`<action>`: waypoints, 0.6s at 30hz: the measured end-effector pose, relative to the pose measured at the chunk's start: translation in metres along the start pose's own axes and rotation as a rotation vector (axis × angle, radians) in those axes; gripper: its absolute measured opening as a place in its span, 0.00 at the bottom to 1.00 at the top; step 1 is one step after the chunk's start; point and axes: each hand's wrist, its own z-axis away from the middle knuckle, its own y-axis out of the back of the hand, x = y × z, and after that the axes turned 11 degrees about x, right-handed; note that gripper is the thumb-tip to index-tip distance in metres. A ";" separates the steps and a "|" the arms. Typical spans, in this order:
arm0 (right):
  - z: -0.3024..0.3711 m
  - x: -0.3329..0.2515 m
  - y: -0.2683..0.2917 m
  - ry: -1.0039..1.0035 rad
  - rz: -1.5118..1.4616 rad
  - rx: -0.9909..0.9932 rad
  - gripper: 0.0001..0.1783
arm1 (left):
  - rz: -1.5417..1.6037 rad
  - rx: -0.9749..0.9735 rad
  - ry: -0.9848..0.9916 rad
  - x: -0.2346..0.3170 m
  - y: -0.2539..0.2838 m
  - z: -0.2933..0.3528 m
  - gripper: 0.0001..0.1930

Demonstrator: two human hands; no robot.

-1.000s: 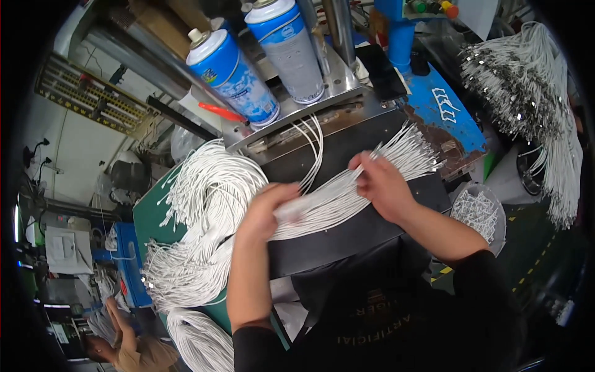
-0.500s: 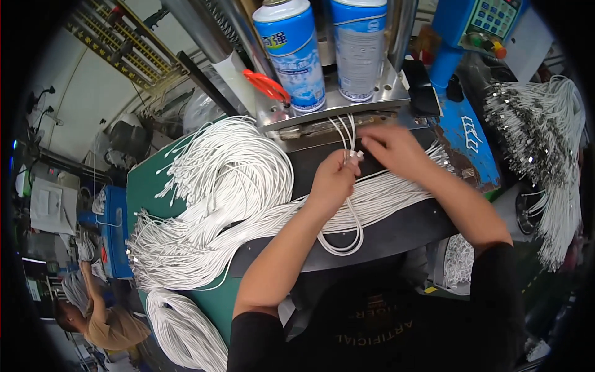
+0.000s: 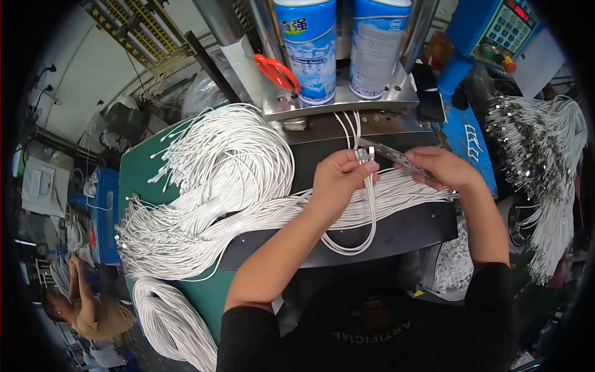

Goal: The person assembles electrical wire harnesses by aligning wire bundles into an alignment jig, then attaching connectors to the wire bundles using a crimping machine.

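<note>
My left hand (image 3: pixel 336 177) pinches the metal-tipped ends of a few white cables (image 3: pixel 370 211), which hang in a loop below it over the dark work plate (image 3: pixel 403 232). My right hand (image 3: pixel 441 168) grips a thin metal strip (image 3: pixel 396 158) that points toward those cable ends. A big pile of white cables (image 3: pixel 217 180) spreads over the green table to the left and runs under both hands. More white cable ends (image 3: pixel 347 127) lead up into the metal fixture.
Two blue spray cans (image 3: pixel 338 46) stand on a steel shelf, orange-handled scissors (image 3: pixel 276 71) beside them. A blue control box (image 3: pixel 505 31) is at upper right. Finished cables with metal plugs (image 3: pixel 539 161) hang at right. Another person (image 3: pixel 87 310) works at lower left.
My view has tilted so the bench sits more squarely. My left hand has lifted the cable ends up next to the strip in my right hand, leaving a loop hanging.
</note>
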 end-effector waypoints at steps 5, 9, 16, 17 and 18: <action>-0.012 0.005 -0.025 0.344 -0.500 0.107 0.22 | 0.083 -0.101 0.011 -0.020 -0.014 -0.001 0.07; -0.018 0.012 -0.048 0.571 -0.218 0.295 0.22 | 0.134 -0.104 0.103 -0.024 -0.008 -0.005 0.08; -0.028 0.033 -0.059 0.538 -0.278 0.286 0.22 | 0.105 -0.089 0.216 -0.023 0.010 -0.015 0.06; -0.027 0.033 -0.059 0.535 -0.257 0.269 0.22 | 0.109 -0.083 0.216 -0.023 0.013 -0.016 0.06; -0.026 0.031 -0.059 0.533 -0.255 0.262 0.22 | 0.097 -0.109 0.210 -0.023 0.016 -0.017 0.07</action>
